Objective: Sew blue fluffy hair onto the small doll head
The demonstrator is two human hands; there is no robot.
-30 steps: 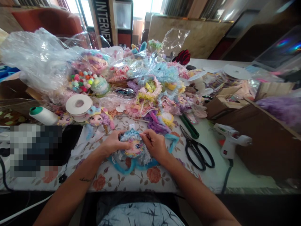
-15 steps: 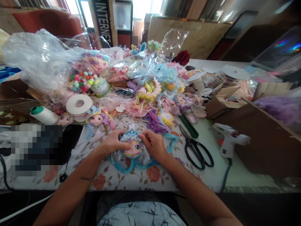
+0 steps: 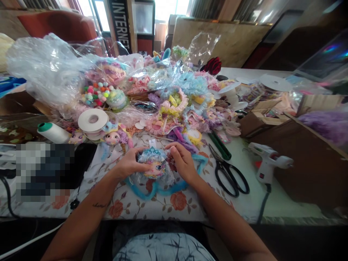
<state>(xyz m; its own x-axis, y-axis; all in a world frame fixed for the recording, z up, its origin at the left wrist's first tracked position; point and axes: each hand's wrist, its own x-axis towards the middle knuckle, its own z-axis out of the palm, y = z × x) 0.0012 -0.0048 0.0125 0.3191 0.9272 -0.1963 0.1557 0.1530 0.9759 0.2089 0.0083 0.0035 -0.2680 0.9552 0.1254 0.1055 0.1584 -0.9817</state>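
Note:
My left hand (image 3: 130, 164) is closed around the left side of a small doll head (image 3: 156, 168), thumb across its painted face. The head has a blue ruffle and a blue crown (image 3: 152, 151) on top, with pale stringy hair (image 3: 169, 174) hanging at its sides. At its right edge, my right hand (image 3: 181, 161) is closed, its fingers pinching pale strands by the head; the fingertips are partly hidden. Under both hands, a fuzzy light-blue strip (image 3: 146, 195) lies in loops on the floral cloth (image 3: 130, 210).
To the right lie black-handled scissors (image 3: 231, 179), a green-handled cutter (image 3: 220, 145) and a white glue gun (image 3: 268, 163) beside a cardboard box (image 3: 307, 170). Behind, ruffled pastel pieces (image 3: 174, 103) and plastic wrap (image 3: 46, 69) are heaped. At left are a ribbon spool (image 3: 93, 119) and thread cone (image 3: 53, 133).
My right hand has drawn slightly right, away from the crown and ruffle, with pale strands lifted beside it. My left hand keeps its hold on the doll head. The view has shifted slightly.

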